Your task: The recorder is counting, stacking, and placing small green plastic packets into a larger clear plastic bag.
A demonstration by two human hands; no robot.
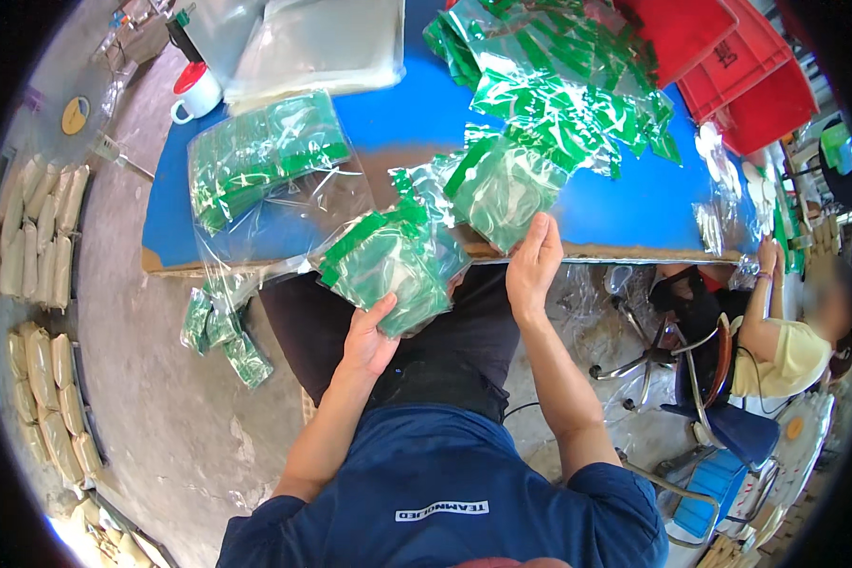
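My left hand (pixel 373 339) grips a small stack of clear plastic packets with green bands (pixel 388 265), held over my lap just off the table edge. Its thumb lies on top of the stack. My right hand (pixel 538 265) pinches the near corner of another green-banded packet (pixel 509 189) above the table's front edge. Beyond it spreads a loose heap of similar green-and-clear packets (pixel 559 85). To the left, a large clear bag (pixel 270 151) filled with green packets lies on the blue tabletop (pixel 398 123). What the packets contain is too glossy to make out.
A pile of clear plastic sheets (pixel 317 47) and a white mug with a red top (pixel 197 92) stand at the back left. Red crates (pixel 729 66) are at the back right. Green packets (pixel 227 331) hang below the left table edge. Another person (pixel 786 350) sits at the right.
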